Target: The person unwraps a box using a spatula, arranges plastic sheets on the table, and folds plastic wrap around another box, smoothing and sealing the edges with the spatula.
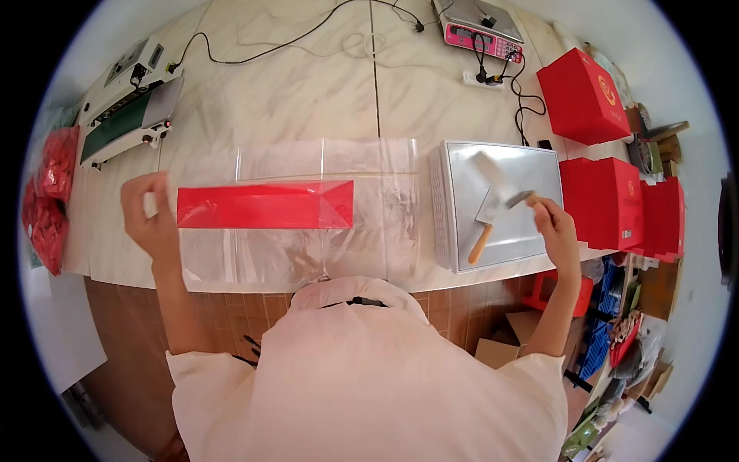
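Observation:
My right hand (pixel 557 232) grips a scraper (pixel 493 173) by its wooden handle. Its flat blade is blurred and hangs over the silver metal-topped box (pixel 516 250). On that top lies a second scraper (pixel 480 243) with a wooden handle. My left hand (pixel 148 212) is curled in a pinch just beyond the left end of a long red box (pixel 246 208). Whether its fingertips hold anything cannot be made out. The red box rests on a wide sheet of clear plastic film (pixel 281 258), which spreads out around it on the table.
A machine with a green belt (pixel 119 127) stands at the left, near red bundles (pixel 54 165). At the back right are a pink-panelled scale (pixel 481 35) and black cables (pixel 517 100). Red boxes (pixel 600 200) line the right side. Below sits a red stool (pixel 558 292).

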Demonstrator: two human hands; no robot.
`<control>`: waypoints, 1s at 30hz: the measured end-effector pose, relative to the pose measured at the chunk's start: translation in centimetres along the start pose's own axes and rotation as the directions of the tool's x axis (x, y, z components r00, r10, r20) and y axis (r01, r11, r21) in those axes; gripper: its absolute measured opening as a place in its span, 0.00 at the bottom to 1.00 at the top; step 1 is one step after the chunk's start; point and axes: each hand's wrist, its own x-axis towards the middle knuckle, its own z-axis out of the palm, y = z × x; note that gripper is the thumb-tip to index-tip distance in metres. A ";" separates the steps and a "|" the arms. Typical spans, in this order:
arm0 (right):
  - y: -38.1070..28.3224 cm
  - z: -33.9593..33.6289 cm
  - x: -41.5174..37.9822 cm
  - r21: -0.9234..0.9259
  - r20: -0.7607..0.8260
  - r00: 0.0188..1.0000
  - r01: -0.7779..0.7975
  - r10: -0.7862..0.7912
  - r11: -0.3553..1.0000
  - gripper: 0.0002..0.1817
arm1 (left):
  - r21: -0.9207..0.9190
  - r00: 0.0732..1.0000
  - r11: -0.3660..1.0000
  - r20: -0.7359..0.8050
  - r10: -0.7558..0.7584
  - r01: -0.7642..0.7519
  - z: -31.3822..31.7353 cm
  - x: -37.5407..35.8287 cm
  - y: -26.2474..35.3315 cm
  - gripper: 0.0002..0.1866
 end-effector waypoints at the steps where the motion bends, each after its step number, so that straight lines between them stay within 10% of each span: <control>1: 3.4 0.2 -0.2 0.029 -0.083 0.989 -0.124 0.126 0.992 0.15 | -0.035 0.972 0.974 -0.062 -0.228 0.226 -0.6 -1.3 -1.5 0.04; 4: 18.5 4.2 -1.2 -0.018 -0.437 0.864 -0.287 0.251 0.958 0.20 | -0.137 0.820 0.826 -0.115 -0.561 0.546 -2.3 -4.8 -5.3 0.13; 8: 23.8 9.2 -3.7 -0.038 -0.531 0.741 -0.505 0.411 0.862 0.25 | -0.443 0.509 0.472 -0.041 -0.860 0.762 -2.2 -9.2 -8.9 0.20; 12: 24.0 11.7 -4.3 0.093 -0.532 0.668 -0.565 0.520 0.820 0.25 | -0.456 0.470 0.300 0.322 -0.822 0.838 -0.5 -12.9 -10.5 0.22; 14: 22.2 13.1 -4.7 -0.306 -0.688 0.680 -0.589 0.254 0.748 0.22 | -0.479 0.438 0.228 0.390 -0.810 0.848 1.3 -14.1 -10.4 0.23; 17: 11.6 14.6 -4.1 -0.329 -0.610 0.783 -0.395 0.127 0.857 0.21 | -0.581 0.406 0.032 0.526 -0.748 0.813 5.0 -17.2 -11.9 0.23; 19: 5.8 20.7 -3.8 0.312 -0.385 0.917 0.021 0.106 0.950 0.22 | -0.638 0.408 -0.098 0.596 -0.692 0.764 5.7 -16.9 -11.9 0.24; 23: -5.7 33.5 -4.0 0.875 0.064 0.998 -0.051 -0.011 0.482 0.39 | -0.729 0.575 -0.170 0.641 -0.508 0.663 8.3 -13.0 -10.3 0.25; 26: -6.6 35.2 -1.9 0.889 -0.237 0.951 0.130 0.199 0.440 0.38 | -0.522 0.468 0.004 0.761 -0.449 0.853 8.4 -11.2 -7.9 0.31; 30: -2.7 29.2 1.8 0.953 -0.123 0.911 -0.003 0.393 0.304 0.33 | -0.576 0.562 -0.093 0.815 -0.137 0.812 8.8 -7.9 -0.8 0.30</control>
